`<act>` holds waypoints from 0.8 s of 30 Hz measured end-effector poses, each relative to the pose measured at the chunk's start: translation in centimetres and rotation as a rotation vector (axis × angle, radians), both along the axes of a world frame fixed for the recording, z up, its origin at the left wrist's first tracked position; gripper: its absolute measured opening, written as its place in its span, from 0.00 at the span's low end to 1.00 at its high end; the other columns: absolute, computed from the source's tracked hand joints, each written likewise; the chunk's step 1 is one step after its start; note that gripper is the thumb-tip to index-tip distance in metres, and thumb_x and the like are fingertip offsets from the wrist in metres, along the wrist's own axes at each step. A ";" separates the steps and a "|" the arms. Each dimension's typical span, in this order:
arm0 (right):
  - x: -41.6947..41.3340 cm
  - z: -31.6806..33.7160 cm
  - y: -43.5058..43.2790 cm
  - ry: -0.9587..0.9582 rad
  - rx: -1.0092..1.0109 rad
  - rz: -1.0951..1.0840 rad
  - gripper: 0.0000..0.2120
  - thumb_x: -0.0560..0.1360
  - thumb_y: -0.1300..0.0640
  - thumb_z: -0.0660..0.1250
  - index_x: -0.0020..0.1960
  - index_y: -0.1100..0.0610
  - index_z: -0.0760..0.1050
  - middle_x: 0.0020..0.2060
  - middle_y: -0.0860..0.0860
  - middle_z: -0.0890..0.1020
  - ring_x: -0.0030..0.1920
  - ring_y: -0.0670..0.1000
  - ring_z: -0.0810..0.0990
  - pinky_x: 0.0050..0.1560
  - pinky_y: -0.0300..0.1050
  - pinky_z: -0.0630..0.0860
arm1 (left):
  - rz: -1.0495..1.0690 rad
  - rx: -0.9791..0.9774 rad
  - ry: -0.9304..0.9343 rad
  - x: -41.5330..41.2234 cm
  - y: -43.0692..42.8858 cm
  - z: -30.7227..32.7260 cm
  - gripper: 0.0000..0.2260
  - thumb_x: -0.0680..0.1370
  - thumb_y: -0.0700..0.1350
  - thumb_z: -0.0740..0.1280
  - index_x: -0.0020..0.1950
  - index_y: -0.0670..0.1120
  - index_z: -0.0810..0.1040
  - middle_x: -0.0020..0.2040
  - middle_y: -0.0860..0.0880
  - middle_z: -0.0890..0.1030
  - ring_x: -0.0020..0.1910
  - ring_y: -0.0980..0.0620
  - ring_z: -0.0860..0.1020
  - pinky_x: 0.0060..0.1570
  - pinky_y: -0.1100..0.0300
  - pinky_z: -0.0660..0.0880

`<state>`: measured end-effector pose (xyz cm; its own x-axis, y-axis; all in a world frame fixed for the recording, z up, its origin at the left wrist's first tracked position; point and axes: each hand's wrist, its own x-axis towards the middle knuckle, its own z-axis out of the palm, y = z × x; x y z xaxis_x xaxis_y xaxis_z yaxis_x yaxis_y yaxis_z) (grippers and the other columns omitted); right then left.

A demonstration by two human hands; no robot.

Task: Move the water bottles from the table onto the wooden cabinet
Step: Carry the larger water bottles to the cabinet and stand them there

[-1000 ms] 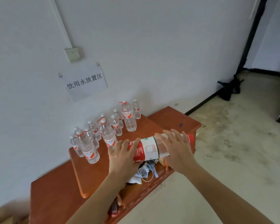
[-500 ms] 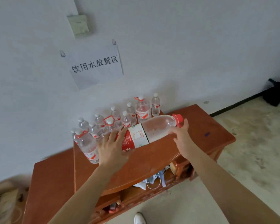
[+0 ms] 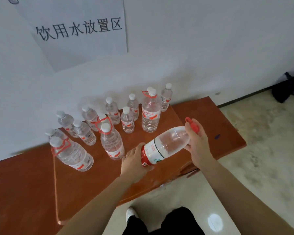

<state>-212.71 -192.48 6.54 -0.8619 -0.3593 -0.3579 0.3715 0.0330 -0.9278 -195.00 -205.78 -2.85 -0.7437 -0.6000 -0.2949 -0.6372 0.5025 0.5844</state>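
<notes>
Fingers (image 3: 137, 150) of the left hand (image 3: 133, 161) curled round the base, and the right hand (image 3: 197, 143) round the neck, of a big bottle (image 3: 166, 146) held tilted over the wooden cabinet (image 3: 95, 182) at mid-frame, where some dozen bottles (image 3: 150, 114) already stood, so this one likely only needed setting down.

Clear glossy plastic bottle (image 3: 166, 145), smooth polished wooden cabinet (image 3: 95, 180), matt paper sign (image 3: 81, 31).

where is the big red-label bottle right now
In the head view, centre-right: the big red-label bottle is held tilted over the wooden cabinet, left hand at its base, right hand at its neck.
</notes>
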 end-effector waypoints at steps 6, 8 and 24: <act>-3.0 -2.5 -2.1 0.321 0.166 0.222 0.19 0.78 0.50 0.72 0.68 0.41 0.75 0.60 0.38 0.81 0.63 0.42 0.79 0.71 0.51 0.73 | 0.118 0.055 -0.073 -4.9 0.7 -4.2 0.42 0.68 0.59 0.77 0.75 0.54 0.59 0.74 0.54 0.69 0.73 0.48 0.66 0.70 0.46 0.67; -4.3 -3.1 -2.8 0.408 0.197 0.333 0.19 0.78 0.49 0.72 0.68 0.43 0.76 0.62 0.39 0.80 0.64 0.42 0.78 0.69 0.48 0.74 | 0.194 0.080 -0.085 -7.0 0.9 -5.0 0.40 0.69 0.58 0.77 0.75 0.53 0.60 0.73 0.54 0.70 0.73 0.47 0.65 0.67 0.46 0.69; -8.8 -6.4 -6.5 0.692 0.211 0.784 0.14 0.81 0.48 0.68 0.64 0.53 0.74 0.55 0.42 0.81 0.55 0.42 0.80 0.57 0.39 0.76 | 0.314 0.274 -0.071 -11.3 -1.2 -8.8 0.33 0.78 0.54 0.68 0.78 0.60 0.54 0.77 0.56 0.66 0.75 0.49 0.66 0.70 0.43 0.69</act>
